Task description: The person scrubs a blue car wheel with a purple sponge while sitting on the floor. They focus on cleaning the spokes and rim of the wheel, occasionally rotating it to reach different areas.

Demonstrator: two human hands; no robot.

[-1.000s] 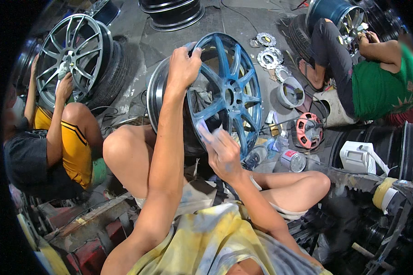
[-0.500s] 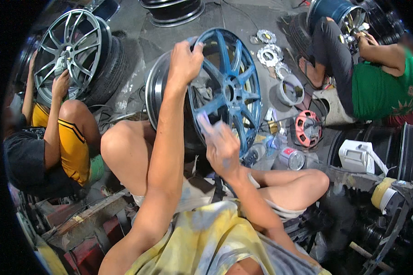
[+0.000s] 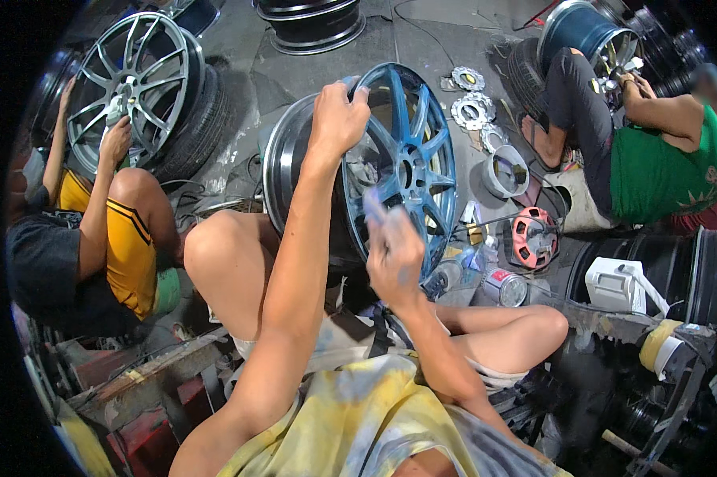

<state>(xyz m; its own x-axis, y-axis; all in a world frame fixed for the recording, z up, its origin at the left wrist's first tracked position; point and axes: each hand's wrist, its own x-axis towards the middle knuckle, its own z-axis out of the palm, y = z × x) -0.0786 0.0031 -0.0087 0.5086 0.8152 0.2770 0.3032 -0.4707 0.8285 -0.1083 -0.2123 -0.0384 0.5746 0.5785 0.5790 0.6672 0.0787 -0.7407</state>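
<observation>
A blue multi-spoke wheel rim [image 3: 412, 168] stands upright and slightly turned in front of my knees, its barrel shiny metal on the left. My left hand [image 3: 340, 119] is closed over the rim's upper left edge. My right hand [image 3: 397, 253] is at the lower left spokes, its fingers blurred by motion. Pinched in it is a small pale purple piece [image 3: 374, 205], too smeared to tell its kind, held at the wheel face. Bluish stains mark the back of my right hand.
At left a person holds a cloth-like wad to a grey wheel [image 3: 128, 87] beside a tyre [image 3: 203, 131]. Another person sits at right by a blue wheel barrel [image 3: 573, 36]. Nearby lie a bucket [image 3: 505, 173], a can [image 3: 504, 288], a red reel [image 3: 535, 238] and metal discs [image 3: 471, 110].
My right hand has shifted slightly right and down along the wheel face with the purple piece. The whole view has moved a little; my left hand keeps its grip on the rim.
</observation>
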